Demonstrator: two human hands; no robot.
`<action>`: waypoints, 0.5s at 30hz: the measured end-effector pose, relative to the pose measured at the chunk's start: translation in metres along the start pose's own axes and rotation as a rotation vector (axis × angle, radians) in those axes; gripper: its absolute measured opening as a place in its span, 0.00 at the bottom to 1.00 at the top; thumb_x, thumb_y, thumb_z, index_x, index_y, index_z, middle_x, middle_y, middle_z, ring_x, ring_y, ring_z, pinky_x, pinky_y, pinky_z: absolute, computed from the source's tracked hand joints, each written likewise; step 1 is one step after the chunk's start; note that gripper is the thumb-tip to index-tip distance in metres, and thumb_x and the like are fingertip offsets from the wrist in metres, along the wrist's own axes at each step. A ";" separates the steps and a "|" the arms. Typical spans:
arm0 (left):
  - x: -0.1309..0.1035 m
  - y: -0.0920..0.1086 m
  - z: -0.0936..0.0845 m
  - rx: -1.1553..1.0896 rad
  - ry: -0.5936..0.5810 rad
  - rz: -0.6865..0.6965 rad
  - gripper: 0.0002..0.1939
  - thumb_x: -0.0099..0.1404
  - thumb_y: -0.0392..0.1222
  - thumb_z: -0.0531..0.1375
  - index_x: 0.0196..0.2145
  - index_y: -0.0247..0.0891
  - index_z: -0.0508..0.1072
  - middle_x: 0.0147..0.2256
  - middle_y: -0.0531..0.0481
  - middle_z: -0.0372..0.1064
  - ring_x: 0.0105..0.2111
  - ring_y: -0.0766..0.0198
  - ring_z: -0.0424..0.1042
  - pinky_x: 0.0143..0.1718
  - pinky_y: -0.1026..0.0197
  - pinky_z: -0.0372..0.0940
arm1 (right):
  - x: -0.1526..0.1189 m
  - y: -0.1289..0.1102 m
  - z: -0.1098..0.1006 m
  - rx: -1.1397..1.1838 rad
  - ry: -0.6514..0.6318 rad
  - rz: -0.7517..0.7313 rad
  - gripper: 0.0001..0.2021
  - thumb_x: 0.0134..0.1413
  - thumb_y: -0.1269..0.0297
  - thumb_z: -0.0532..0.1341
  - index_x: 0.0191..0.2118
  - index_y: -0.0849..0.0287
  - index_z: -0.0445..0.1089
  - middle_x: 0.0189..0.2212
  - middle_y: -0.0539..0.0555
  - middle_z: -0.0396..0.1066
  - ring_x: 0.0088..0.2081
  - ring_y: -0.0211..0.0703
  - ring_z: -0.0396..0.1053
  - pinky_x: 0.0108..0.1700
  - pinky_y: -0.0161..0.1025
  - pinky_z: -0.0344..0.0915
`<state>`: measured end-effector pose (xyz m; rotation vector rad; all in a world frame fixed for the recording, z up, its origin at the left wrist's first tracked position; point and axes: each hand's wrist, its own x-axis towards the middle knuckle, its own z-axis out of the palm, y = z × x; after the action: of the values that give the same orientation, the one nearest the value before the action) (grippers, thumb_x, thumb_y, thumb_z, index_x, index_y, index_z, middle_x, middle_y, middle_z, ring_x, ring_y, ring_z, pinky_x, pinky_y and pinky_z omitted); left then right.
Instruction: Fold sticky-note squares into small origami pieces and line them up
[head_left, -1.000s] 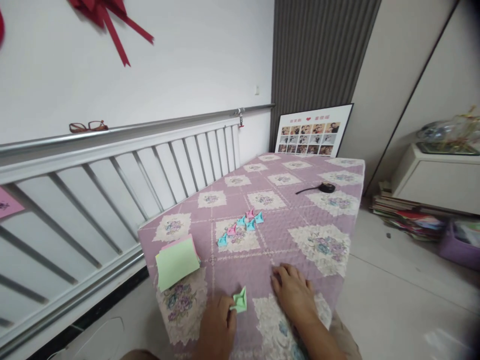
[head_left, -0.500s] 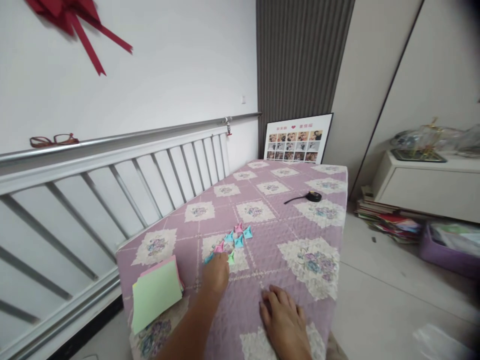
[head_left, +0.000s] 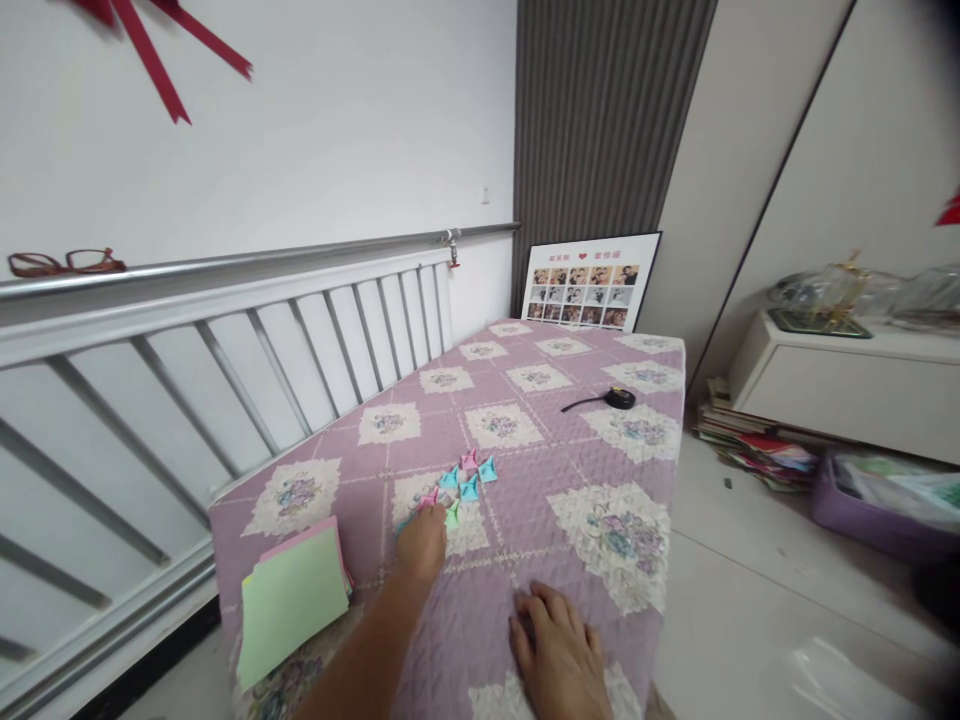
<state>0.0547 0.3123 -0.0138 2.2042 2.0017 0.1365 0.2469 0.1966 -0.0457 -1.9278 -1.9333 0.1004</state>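
Small folded paper pieces lie grouped on the patterned cloth: a pink one (head_left: pixel 469 461), blue ones (head_left: pixel 487 469) and a green one (head_left: pixel 452 514). My left hand (head_left: pixel 423 541) is at the near side of this group, fingers curled together over a pink piece and a blue piece; what its fingertips hold is hidden. To the right, my right hand (head_left: pixel 556 640) rests palm down on the cloth, fingers spread a little, holding nothing. A stack of coloured paper sheets (head_left: pixel 296 600), light green on top, lies left of my left arm.
The table (head_left: pixel 525 540) has a purple floral cloth. A black tape measure (head_left: pixel 620 398) lies farther back on it. A white radiator (head_left: pixel 225 380) runs along the left side. A framed photo board (head_left: pixel 592 282) stands behind. At right are a white cabinet (head_left: pixel 847 390) and a purple bin (head_left: pixel 862 510).
The view has shifted slightly, so most things sit a little farther left. Both hands keep nearly the same places on the cloth.
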 end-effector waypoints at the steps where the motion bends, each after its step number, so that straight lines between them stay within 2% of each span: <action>1: 0.001 -0.001 0.001 -0.002 0.002 0.000 0.12 0.67 0.34 0.48 0.46 0.38 0.66 0.46 0.44 0.68 0.48 0.60 0.67 0.47 0.62 0.59 | 0.000 0.000 0.000 -0.001 0.003 -0.004 0.11 0.58 0.61 0.52 0.44 0.50 0.69 0.51 0.55 0.68 0.52 0.51 0.63 0.48 0.50 0.56; 6: 0.005 0.000 -0.001 -0.021 0.006 -0.010 0.12 0.66 0.34 0.49 0.46 0.39 0.66 0.46 0.45 0.67 0.47 0.59 0.67 0.46 0.61 0.60 | 0.000 0.001 0.001 -0.010 0.005 -0.011 0.11 0.58 0.61 0.52 0.44 0.50 0.69 0.51 0.55 0.68 0.52 0.51 0.63 0.48 0.50 0.56; 9: -0.004 0.004 -0.010 -0.045 0.033 -0.005 0.15 0.65 0.35 0.52 0.50 0.39 0.63 0.50 0.44 0.64 0.48 0.58 0.66 0.45 0.61 0.60 | 0.001 0.002 0.004 -0.010 -0.001 -0.014 0.12 0.58 0.60 0.52 0.43 0.49 0.69 0.51 0.55 0.67 0.52 0.51 0.63 0.49 0.51 0.55; 12: -0.031 0.004 -0.019 -0.076 0.074 0.019 0.16 0.65 0.37 0.52 0.52 0.40 0.62 0.51 0.45 0.61 0.49 0.59 0.63 0.48 0.61 0.58 | 0.003 0.005 0.008 -0.010 -0.013 -0.010 0.13 0.57 0.58 0.52 0.43 0.49 0.70 0.51 0.55 0.67 0.52 0.52 0.62 0.48 0.51 0.56; 15: -0.070 -0.007 -0.019 -0.105 0.074 0.046 0.10 0.66 0.38 0.52 0.43 0.44 0.68 0.46 0.51 0.65 0.46 0.61 0.64 0.49 0.62 0.57 | 0.006 0.007 0.011 -0.002 -0.033 -0.007 0.14 0.56 0.56 0.51 0.43 0.49 0.70 0.52 0.55 0.66 0.52 0.53 0.62 0.48 0.53 0.57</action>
<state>0.0374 0.2444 0.0065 2.2105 1.9339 0.3256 0.2500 0.2052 -0.0571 -1.9321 -1.9621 0.1291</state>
